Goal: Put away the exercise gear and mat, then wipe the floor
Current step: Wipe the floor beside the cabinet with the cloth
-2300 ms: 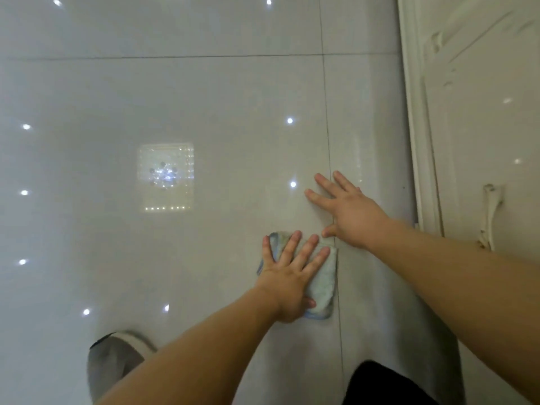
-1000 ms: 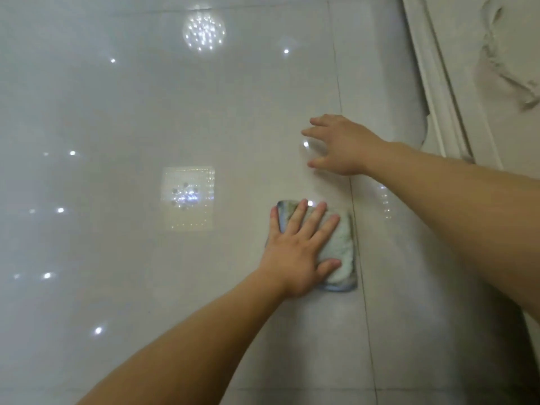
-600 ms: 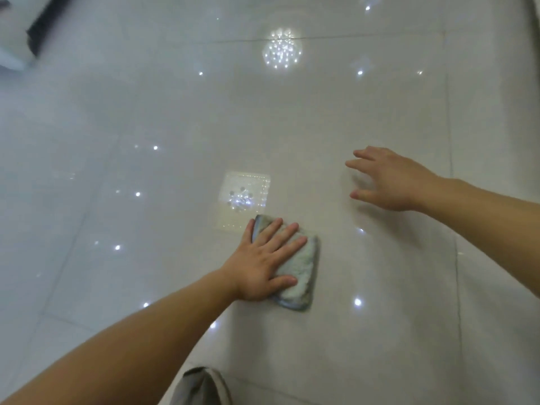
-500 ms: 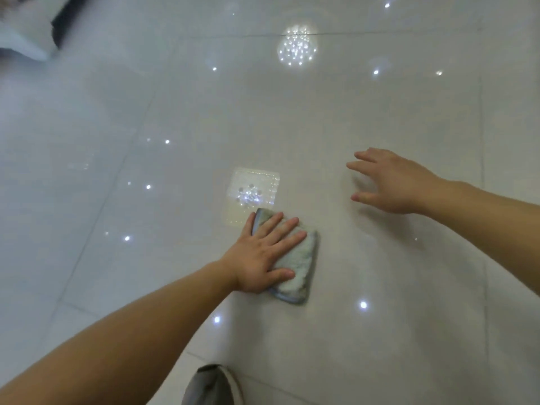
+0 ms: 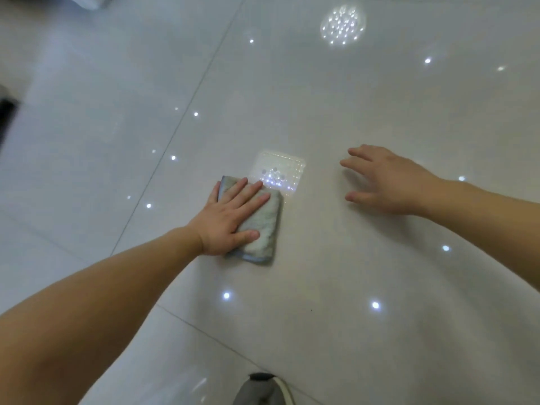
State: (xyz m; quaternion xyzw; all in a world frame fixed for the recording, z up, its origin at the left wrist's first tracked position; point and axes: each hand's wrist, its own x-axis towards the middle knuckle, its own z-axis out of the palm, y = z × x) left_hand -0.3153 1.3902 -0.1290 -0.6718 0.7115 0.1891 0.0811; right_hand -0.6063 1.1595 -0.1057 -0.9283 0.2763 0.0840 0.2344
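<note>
Glossy pale grey tiled floor (image 5: 365, 112), super shiny, with thin dark grout lines (image 5: 187, 103) cutting diagonally across. Round cluster of light reflections (image 5: 342, 24) up top, square sparkly light reflection (image 5: 280, 172) mid-floor, tiny white spot reflections (image 5: 375, 304) scattered everywhere. Blurry white furniture edge (image 5: 87, 0) far top-left.

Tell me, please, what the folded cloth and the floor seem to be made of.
Folded grey-white cloth: likely terry or microfibre, matte and fuzzy, with a bluish hemmed edge. Pale tiled floor: probably polished ceramic or porcelain; it gives mirror-like reflections and shows thin joints.
</note>
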